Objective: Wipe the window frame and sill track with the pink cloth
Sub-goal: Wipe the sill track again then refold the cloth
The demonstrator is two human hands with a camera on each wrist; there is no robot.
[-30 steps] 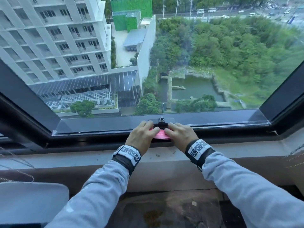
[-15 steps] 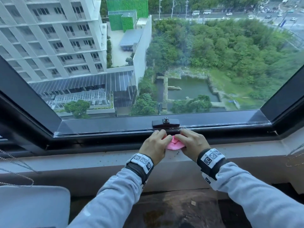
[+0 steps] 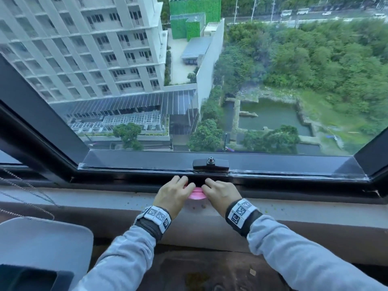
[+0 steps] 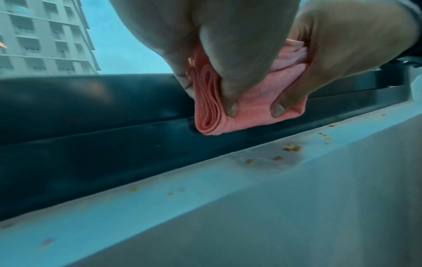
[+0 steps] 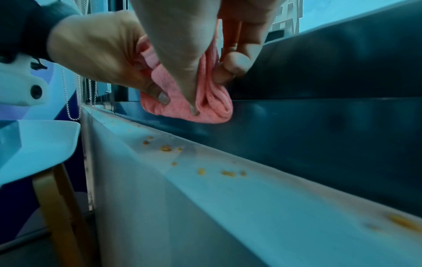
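At the bottom rail of the window frame [image 3: 134,181], just below the latch handle [image 3: 211,163]: both hands work one folded pink cloth [image 3: 197,193]. Left hand [image 3: 174,194] and right hand [image 3: 222,194] sit side by side, fingers curled over the top of the cloth, thumbs [image 4: 228,101] pinching its near face. Each hand is closed on the cloth; neither holds anything else.

The cloth is folded into a thick pad of several layers, rolled edge showing at its left end in the left wrist view. Judgement: the fold gives a firm narrow edge that can press into the dark channel of the sill track [image 4: 114,137], and two hands spread the pressure evenly along it.

The pad's lower edge lies against the dark frame face, just above the pale sill ledge [image 3: 105,198]. Whether it reaches fully into the groove cannot be told.

Yellowish crumbs [image 5: 165,148] are scattered on the ledge below and to both sides of the cloth, not yet wiped. Judgement: much of the wiping remains, frame corners and ledge included.

A bead chain [image 5: 78,90] hangs at the left, beside a pale chair seat [image 3: 42,244].
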